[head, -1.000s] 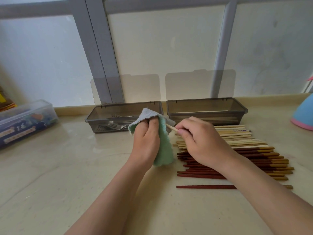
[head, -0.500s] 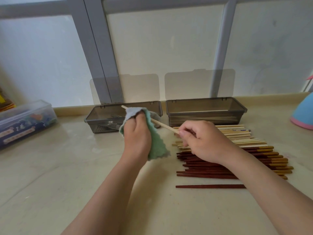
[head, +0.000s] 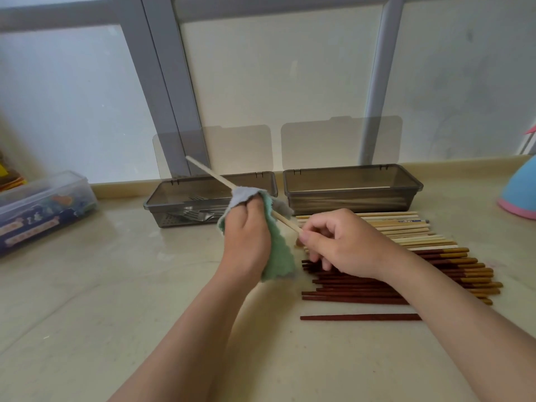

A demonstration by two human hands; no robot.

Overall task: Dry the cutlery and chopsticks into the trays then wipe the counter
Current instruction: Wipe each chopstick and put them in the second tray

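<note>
L hand [head: 246, 236] gripping cloth [head: 278, 256] round pale chopstick [head: 208, 172], R hand [head: 345, 245] pinching its near end

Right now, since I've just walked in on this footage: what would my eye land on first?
At centre, the left hand grips a green cloth around a pale chopstick, whose end the right hand pinches. Right of them, a row of chopsticks lies on the counter. Behind, a left tray holds forks beside a right tray.
</note>
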